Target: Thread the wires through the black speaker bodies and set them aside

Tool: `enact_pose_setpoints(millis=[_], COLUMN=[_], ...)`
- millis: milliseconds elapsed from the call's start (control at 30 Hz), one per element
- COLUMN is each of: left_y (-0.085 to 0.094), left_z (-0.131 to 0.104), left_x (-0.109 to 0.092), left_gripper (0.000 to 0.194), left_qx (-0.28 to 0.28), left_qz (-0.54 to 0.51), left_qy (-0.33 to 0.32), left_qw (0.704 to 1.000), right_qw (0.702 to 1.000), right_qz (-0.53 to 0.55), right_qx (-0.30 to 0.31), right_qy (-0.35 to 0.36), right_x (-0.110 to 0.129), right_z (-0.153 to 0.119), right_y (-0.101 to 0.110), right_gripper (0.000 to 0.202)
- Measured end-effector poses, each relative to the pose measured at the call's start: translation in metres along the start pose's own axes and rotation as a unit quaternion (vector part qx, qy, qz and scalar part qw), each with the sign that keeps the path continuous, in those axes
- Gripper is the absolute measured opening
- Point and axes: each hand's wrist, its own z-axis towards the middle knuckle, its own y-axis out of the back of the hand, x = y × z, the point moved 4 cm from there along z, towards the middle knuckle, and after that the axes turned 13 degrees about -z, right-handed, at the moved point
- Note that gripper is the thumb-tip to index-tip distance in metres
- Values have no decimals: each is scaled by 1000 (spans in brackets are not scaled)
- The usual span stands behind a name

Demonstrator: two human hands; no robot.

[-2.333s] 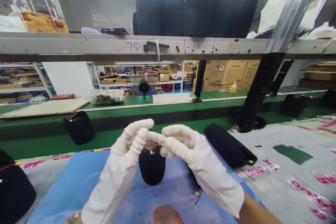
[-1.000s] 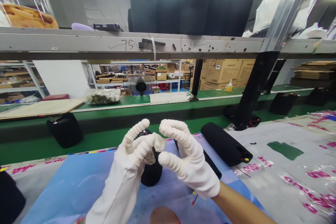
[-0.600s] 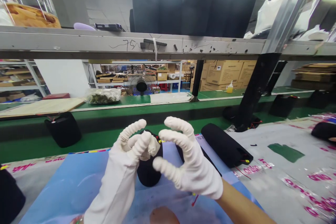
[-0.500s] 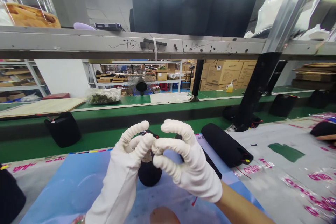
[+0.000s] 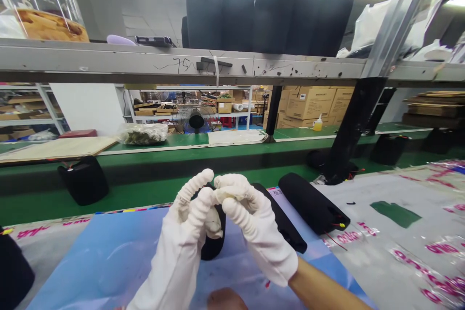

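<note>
Meeting near the tips, the left hand (image 5: 187,230) and right hand (image 5: 257,218) are up over a blue sheet (image 5: 119,247), both in white gloves. Left hand: fingers bent in a C, pointer up, thumb by the right tips. Right hand: thumb & fingers bunched close together. Can't tell if either one pinches a small thing, b/c the glove tips hide what's btwn them.

Nearest thing is a short black tube (image 5: 212,249). It's on the blue sheet, just behind & under the hands, w/ its top part hidden by the gloves. Left hand is nearer to it. Its long side seems to run away from the person, but can't tell if it stands or lies.

A thin black tube (image 5: 288,227) lies to the right, partly behind the right hand, which is the nearer one. It slants from back left to front right. A fat black tube (image 5: 312,203) lies past it, w/ abt the same slant & a yellow plug (image 5: 340,225) at its near end. A red wire bit (image 5: 268,284) sits by the right wrist.
</note>
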Motion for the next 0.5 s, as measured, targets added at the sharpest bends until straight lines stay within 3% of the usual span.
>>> enact_pose_setpoints(millis=[67,200,267,400,500], left_y=[-5,-14,-18,-21,-19], left_z=[-5,-15,-17,-19,-23], left_x=[3,1,-2,-5,-2], left_gripper=[48,43,49,58,51], left_qx=[23,37,84,161,187], left_qz=[-21,-41,-19,15,21], left_qy=[12,41,47,52,66], left_qw=[999,998,995,985,980], right_qw=[999,984,982,980,975], right_qz=[32,105,119,156,164], right_qx=[-10,2,11,17,7], right_qy=[-22,-142,-147,-122,-147], right_x=[1,-8,-8,-2,-1], right_z=[-3,-10,-9,-6,-9], right_y=[-4,-10,-10,-7,-8], right_gripper=[10,23,21,39,28])
